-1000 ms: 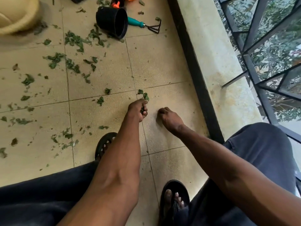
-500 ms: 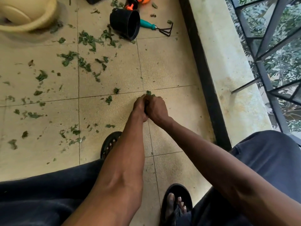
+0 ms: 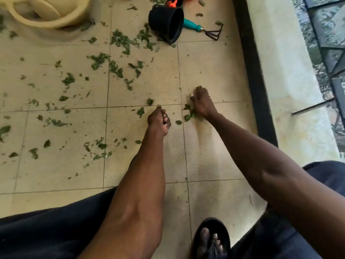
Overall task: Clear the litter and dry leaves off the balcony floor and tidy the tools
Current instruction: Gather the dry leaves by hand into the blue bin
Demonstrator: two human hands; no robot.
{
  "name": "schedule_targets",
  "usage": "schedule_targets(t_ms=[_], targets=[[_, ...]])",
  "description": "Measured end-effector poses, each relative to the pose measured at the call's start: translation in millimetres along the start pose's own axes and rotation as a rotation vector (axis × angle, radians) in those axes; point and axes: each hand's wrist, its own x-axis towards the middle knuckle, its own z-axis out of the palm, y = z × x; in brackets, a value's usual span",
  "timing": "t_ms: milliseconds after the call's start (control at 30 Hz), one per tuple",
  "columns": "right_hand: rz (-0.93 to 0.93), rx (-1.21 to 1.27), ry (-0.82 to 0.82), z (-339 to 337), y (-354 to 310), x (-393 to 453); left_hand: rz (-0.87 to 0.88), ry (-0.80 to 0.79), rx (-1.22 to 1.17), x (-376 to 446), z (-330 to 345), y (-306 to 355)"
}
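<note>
Green leaf scraps (image 3: 119,69) lie scattered over the beige tiled balcony floor (image 3: 214,71). My left hand (image 3: 158,119) hovers low over a tile joint, its fingers curled around dark leaf bits, with loose scraps (image 3: 140,111) just to its left. My right hand (image 3: 202,102) is down on the floor to the right, knuckles up and fingertips hidden. A small clump of leaves (image 3: 188,113) lies against its left side. A black pot (image 3: 166,23) lies on its side at the top, with a teal-handled hand rake (image 3: 202,28) beside it.
A beige plastic basin (image 3: 50,12) stands at the top left. An orange-and-black tool (image 3: 172,1) peeks in at the top edge. A dark skirting strip (image 3: 253,77) and a raised concrete ledge (image 3: 291,90) with a metal grille run along the right. My sandalled foot (image 3: 211,238) stands at the bottom.
My hands were pressed together half a second ago and have since parted. The right hand went right and forward beside the leaf clump. The view moved closer to the pot and basin.
</note>
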Motion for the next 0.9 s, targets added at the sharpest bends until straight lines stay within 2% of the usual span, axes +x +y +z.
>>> schedule_targets(t_ms=[133, 233, 400, 500, 633, 733, 833, 900], targets=[[-0.175, -0.227, -0.132, 36.6, 8.8, -18.4, 0.020, 0.043, 0.011, 0.9, -11.5, -0.1], [-0.283, -0.304, -0.143, 55.8, 8.2, -43.4, 0.016, 0.056, 0.007, 1.3, -15.6, -5.2], [-0.555, -0.446, -0.211, 64.4, 17.7, -70.1, 0.004, 0.068, 0.016, 1.3, -15.4, -16.0], [-0.591, -0.552, -0.271, 54.2, 32.4, -84.2, 0.012, 0.083, 0.014, -0.3, -16.3, -23.9], [-0.508, -0.497, -0.254, 25.8, 34.5, -97.4, 0.012, 0.096, 0.023, -4.7, -18.5, -33.2], [-0.331, -0.374, -0.062, 17.1, 39.1, -87.2, 0.004, 0.074, 0.044, -8.4, -17.1, -38.9], [0.041, 0.029, 0.239, 16.0, 32.5, -70.4, -0.002, 0.033, 0.081, -11.7, -14.0, -43.2], [0.201, 0.302, 0.298, 17.5, 12.4, -65.2, 0.006, 0.020, 0.129, -13.7, -11.3, -44.3]])
